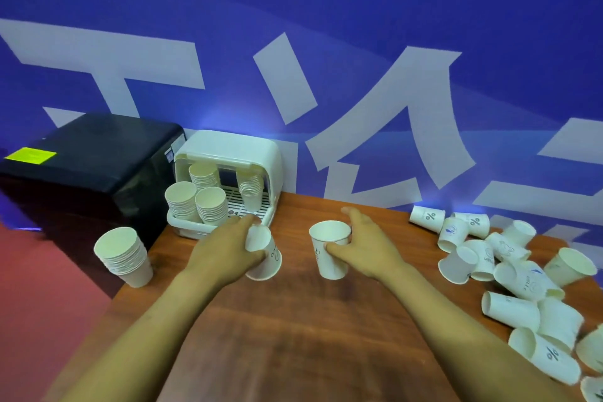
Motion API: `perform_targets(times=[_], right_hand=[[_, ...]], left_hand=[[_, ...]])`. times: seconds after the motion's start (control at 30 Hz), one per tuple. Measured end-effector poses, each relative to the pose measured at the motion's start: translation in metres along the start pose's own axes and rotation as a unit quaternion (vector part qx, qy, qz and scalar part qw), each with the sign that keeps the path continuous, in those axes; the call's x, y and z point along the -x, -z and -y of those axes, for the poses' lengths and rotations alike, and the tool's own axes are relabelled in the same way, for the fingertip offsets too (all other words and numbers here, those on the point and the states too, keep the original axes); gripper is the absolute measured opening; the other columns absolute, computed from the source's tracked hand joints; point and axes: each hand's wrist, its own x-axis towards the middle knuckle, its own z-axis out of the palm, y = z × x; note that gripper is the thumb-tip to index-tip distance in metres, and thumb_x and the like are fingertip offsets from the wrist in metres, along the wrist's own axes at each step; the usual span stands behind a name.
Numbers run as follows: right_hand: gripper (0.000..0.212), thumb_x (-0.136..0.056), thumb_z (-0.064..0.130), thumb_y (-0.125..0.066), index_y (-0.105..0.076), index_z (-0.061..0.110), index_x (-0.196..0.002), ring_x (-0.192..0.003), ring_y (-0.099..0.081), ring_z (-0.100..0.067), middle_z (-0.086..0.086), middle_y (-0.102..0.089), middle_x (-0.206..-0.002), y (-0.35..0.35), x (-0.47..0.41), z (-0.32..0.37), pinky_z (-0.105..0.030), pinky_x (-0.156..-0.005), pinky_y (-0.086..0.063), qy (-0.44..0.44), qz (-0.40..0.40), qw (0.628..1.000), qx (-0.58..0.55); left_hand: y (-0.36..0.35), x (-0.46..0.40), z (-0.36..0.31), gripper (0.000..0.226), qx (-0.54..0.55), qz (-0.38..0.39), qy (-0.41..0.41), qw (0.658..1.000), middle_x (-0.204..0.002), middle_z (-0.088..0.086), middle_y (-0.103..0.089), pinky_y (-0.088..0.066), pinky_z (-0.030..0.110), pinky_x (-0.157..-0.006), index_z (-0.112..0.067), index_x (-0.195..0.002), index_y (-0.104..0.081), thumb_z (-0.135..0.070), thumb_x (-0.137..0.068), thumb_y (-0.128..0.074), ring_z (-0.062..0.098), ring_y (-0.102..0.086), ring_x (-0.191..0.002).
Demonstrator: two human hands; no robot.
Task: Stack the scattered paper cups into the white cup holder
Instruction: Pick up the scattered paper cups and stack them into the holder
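At the far left a black box (pixel 88 160) with a yellow label sits against the blue wall (pixel 326 10). Just in front of it, at the left corner of the wooden tabletop (pixel 293 320), stands a tall stack of paper cups (pixel 125 251), mouths up. Right of the black box, against the wall, is the white cup holder (pixel 228 153), its front open; three upright stacks (pixel 195 199) fill its left side and one inverted stack (pixel 249 188) stands on its slatted tray toward the right.

The left hand (pixel 225 251) is just in front of the holder, its fingers wrapped round a cup held upside down (pixel 264 258), base toward the holder and rim toward the camera, tilted. Beside it, near the middle of the tabletop, the right hand (pixel 365 245) holds an upright cup (pixel 329 248) between thumb and fingers; its mouth is open upward and dark print shows on its side. The index finger stretches out beyond the rim.

Well apart to the right, the scattered paper cups (pixel 509 271) lie in a loose pile along the right edge of the tabletop, most on their sides, some overlapping, several printed with a percent sign or small drawings.
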Motion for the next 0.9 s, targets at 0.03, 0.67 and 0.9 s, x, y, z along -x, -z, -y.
perform_targets(times=[0.03,0.67,0.9], right_hand=[[0.082,-0.075,0.047,-0.068,-0.028,0.026,-0.144,-0.126,-0.047,-0.018,0.004,-0.041,-0.144,-0.001,-0.008,0.006,-0.037,-0.097,-0.045,0.005,-0.001,1.000,0.008],[0.053,-0.068,0.056,-0.067,-0.055,0.032,-0.114,-0.103,-0.054,-0.011,0.009,-0.053,-0.114,-0.073,-0.106,0.128,-0.030,-0.080,-0.046,-0.035,-0.021,0.999,0.033],[0.067,-0.066,0.060,-0.071,-0.046,0.030,-0.120,-0.103,-0.057,-0.014,0.010,-0.051,-0.118,-0.129,-0.139,0.199,-0.035,-0.081,-0.049,-0.045,-0.040,0.998,-0.008]], left_hand=[[0.007,-0.008,0.003,0.052,-0.004,-0.008,-0.001,1.000,-0.126,-0.006,-0.052,-0.044,0.033,-0.082,-0.033,-0.127,-0.046,-0.041,-0.080,-0.066,0.018,-0.053,-0.113],[0.091,-0.128,0.131,0.049,-0.009,-0.016,-0.053,0.998,-0.131,-0.010,-0.049,-0.045,0.031,-0.082,-0.035,-0.128,-0.044,-0.042,-0.083,-0.061,0.017,-0.054,-0.113],[0.129,-0.153,0.202,0.052,-0.009,-0.020,-0.035,0.999,-0.126,-0.006,-0.048,-0.041,0.032,-0.077,-0.037,-0.131,-0.042,-0.036,-0.083,-0.059,0.019,-0.053,-0.111]])
